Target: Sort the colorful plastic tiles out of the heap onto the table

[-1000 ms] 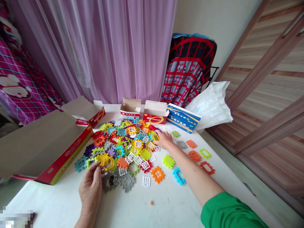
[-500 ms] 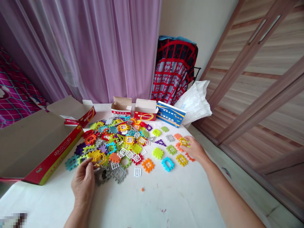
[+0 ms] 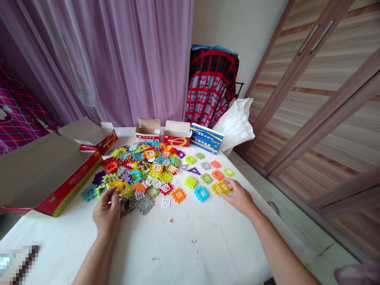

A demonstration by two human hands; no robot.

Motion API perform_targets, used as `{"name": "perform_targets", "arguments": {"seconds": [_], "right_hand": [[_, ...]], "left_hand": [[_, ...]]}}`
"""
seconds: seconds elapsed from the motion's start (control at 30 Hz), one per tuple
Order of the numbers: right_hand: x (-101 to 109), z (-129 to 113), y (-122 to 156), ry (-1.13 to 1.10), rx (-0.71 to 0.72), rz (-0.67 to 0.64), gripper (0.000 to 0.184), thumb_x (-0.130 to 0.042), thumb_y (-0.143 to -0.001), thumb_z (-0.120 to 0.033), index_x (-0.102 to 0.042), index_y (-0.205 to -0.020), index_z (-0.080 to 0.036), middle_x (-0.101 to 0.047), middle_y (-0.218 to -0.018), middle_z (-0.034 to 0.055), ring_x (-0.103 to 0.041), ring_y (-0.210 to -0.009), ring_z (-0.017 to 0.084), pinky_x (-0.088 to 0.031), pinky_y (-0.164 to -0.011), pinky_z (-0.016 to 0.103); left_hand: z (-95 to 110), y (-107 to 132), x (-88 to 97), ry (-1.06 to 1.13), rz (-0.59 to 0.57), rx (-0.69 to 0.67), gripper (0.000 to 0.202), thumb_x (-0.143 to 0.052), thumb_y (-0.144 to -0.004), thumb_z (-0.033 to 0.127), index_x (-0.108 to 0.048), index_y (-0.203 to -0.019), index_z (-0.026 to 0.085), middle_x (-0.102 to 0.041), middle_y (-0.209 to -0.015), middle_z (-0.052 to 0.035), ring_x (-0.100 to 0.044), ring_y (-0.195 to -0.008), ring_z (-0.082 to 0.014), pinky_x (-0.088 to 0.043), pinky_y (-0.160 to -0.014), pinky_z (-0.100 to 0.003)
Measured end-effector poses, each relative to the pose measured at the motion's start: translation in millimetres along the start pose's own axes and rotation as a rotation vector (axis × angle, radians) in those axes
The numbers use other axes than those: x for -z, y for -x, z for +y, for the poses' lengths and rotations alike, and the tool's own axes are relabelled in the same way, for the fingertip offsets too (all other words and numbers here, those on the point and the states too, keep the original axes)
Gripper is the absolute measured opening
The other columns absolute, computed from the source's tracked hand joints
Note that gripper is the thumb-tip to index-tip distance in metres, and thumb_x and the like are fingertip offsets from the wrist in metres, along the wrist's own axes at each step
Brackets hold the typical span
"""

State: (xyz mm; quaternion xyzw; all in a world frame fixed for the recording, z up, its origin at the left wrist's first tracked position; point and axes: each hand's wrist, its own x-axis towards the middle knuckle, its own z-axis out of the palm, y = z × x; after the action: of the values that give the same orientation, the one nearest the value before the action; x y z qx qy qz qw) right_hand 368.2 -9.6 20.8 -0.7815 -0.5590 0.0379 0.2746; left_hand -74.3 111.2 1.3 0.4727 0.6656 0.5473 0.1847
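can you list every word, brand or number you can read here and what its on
Blue box: "小", likely; its other Chinese characters are too blurred.
Small red box: Chinese characters, too small to read.
Middle red box: white characters, too blurred.
Big red box: white characters and a small logo, too blurred.
Rear-left red box: print, too blurred.
Pieces: no text I can make out.

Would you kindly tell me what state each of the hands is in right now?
Left hand: curled by a yellow piece on the pile; grip cannot be told.
Right hand: closed on the edge of a yellow windowed piece.
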Motion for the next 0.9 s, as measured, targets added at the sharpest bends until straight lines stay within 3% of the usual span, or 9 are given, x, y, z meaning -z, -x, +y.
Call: {"name": "perform_targets", "arguments": {"seconds": [0.13,0.43,0.73,0.9], "right_hand": [[-21,-31,28,-0.032,0.024,0.004,0.051,-0.064,-0.071,-0.033,-0.057,-0.121,-0.026,-0.068,-0.116,0.0049,-0.066,-0.1,0.023,-0.053,-0.085,0.036],[-35,-56,81,-0.016,0.088,-0.007,0.051,-0.063,-0.074,-0.03,-0.055,-0.125,-0.027,-0.069,-0.115,0.0067,-0.065,-0.101,0.026,-0.052,-0.089,0.04],[-45,-55,77,0.055,0.107,0.016,0.043,-0.061,-0.076,-0.028,-0.058,-0.119,-0.024,-0.069,-0.113,0.0076,-0.064,-0.105,0.026,-0.051,-0.091,0.039],[-51,-56,78,0.032,0.094,0.076,0.04,-0.059,-0.075,-0.028,-0.06,-0.115,-0.024,-0.069,-0.113,0.0086,-0.062,-0.107,0.028,-0.049,-0.094,0.042]], "left_hand": [[1,2,0.3,-0.032,-0.001,-0.014,0.037,-0.053,-0.077,0.048,-0.07,-0.099,0.023,-0.074,-0.084,-0.0032,-0.069,-0.078,-0.0203,-0.052,-0.076,-0.032],[4,6,1.0,-0.075,-0.003,-0.066,0.034,-0.052,-0.079,0.047,-0.07,-0.097,0.025,-0.073,-0.081,-0.0011,-0.064,-0.068,-0.0174,-0.049,-0.07,-0.029],[11,7,2.5,-0.063,-0.016,-0.057,0.033,-0.051,-0.078,0.045,-0.07,-0.095,0.024,-0.068,-0.069,0.0006,-0.063,-0.065,-0.018,-0.049,-0.065,-0.029],[7,6,1.7,-0.049,-0.024,-0.047,0.034,-0.051,-0.078,0.046,-0.07,-0.097,0.023,-0.072,-0.08,-0.0018,-0.065,-0.069,-0.0179,-0.05,-0.07,-0.03]]}}
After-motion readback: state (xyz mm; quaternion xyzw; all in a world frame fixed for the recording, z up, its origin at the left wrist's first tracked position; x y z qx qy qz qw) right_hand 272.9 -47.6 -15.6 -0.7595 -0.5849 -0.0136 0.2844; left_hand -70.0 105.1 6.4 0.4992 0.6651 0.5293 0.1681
